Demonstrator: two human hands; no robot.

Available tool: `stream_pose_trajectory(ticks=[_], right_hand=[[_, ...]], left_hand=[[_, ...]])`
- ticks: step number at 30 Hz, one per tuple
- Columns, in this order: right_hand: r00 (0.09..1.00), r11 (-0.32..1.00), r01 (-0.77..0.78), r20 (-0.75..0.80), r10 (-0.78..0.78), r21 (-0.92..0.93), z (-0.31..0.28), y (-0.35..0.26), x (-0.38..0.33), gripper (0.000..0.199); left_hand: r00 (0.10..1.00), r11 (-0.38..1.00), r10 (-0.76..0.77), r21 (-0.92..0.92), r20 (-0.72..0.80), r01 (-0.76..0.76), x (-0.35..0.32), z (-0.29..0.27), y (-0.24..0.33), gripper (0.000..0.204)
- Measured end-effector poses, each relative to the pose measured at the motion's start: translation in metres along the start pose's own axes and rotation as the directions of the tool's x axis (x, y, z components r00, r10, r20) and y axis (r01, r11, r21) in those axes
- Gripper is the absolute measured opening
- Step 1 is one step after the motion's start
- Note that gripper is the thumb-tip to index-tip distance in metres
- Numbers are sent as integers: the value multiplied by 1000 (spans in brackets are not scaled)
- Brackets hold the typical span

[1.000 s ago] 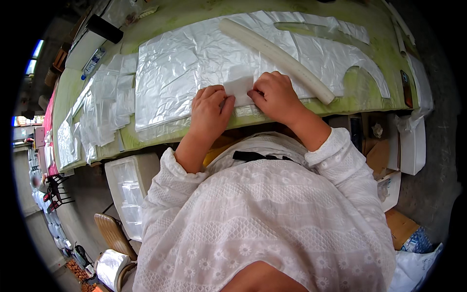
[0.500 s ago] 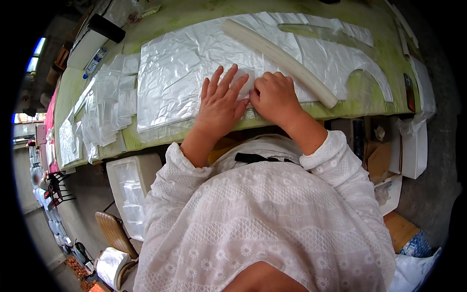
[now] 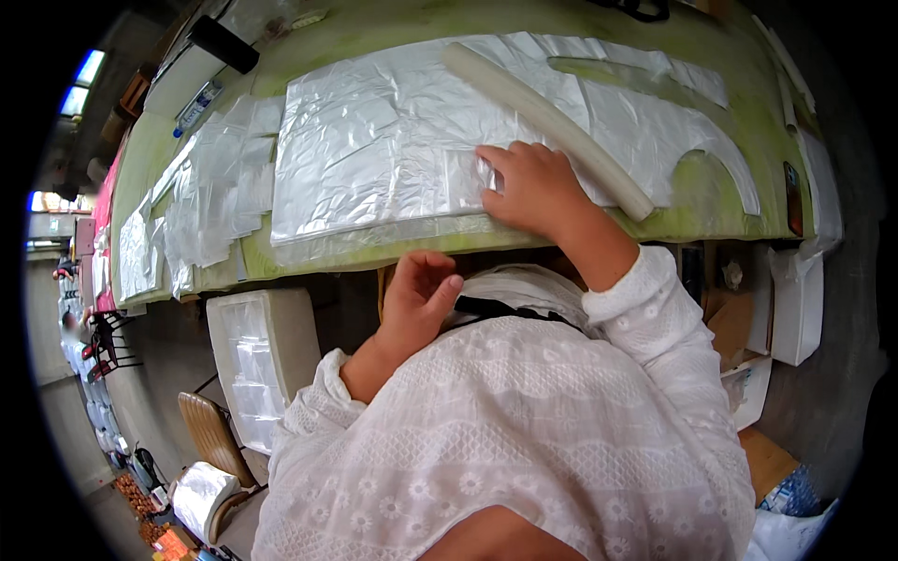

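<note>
Over the table's near edge hovers my left hand [image 3: 419,297], its fingers loosely curled and the thumb apart, with nothing visible in it. My right hand [image 3: 538,192] rests at the right end of a small folded clear plastic piece [image 3: 460,180]. Its index finger and thumb are spread, touching the piece's edge, while the other fingers bend under. That piece lies on a wide, wrinkled stack of silvery-white plastic sheets [image 3: 360,140]. A long cream-coloured tube [image 3: 552,126] lies slantwise across the stack, just beyond my right hand.
Overlapping small plastic bags [image 3: 201,201] lie on the green-covered table [image 3: 739,56] at left. Behind them are a blue-white tube [image 3: 198,107] and a black cylinder [image 3: 223,45]. A phone [image 3: 792,198] is at the right edge. Below stand a white bin [image 3: 304,346] and a chair [image 3: 213,430].
My left hand has come off the plastic and drawn back toward my body, its fingers curling. My right hand stays at the folded piece, its index finger and thumb now spread.
</note>
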State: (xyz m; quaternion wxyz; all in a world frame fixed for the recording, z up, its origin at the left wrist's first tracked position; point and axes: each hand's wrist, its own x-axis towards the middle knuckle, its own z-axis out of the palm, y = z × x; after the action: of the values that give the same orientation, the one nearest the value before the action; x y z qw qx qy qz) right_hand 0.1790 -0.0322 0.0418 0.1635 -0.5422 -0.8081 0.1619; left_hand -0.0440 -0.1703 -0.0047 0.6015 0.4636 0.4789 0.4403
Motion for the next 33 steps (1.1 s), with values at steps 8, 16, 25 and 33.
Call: stream_pose_trajectory(ticks=[8, 16, 25, 33], right_hand=[[956, 934, 261, 68, -285, 243, 17, -52, -65, 49], [984, 510, -170, 174, 41, 843, 27, -44, -67, 36], [995, 394, -55, 18, 95, 917, 42, -54, -52, 18], [1000, 577, 4, -12, 11, 817, 52, -40, -50, 15]], left_hand=[[921, 843, -375, -375, 105, 386, 5, 1, 0, 39], [960, 952, -266, -130, 91, 277, 7, 0, 27, 35], [899, 879, 283, -285, -333, -383, 20, -40, 11, 31], [591, 835, 478, 545, -650, -76, 83, -275, 110, 15]])
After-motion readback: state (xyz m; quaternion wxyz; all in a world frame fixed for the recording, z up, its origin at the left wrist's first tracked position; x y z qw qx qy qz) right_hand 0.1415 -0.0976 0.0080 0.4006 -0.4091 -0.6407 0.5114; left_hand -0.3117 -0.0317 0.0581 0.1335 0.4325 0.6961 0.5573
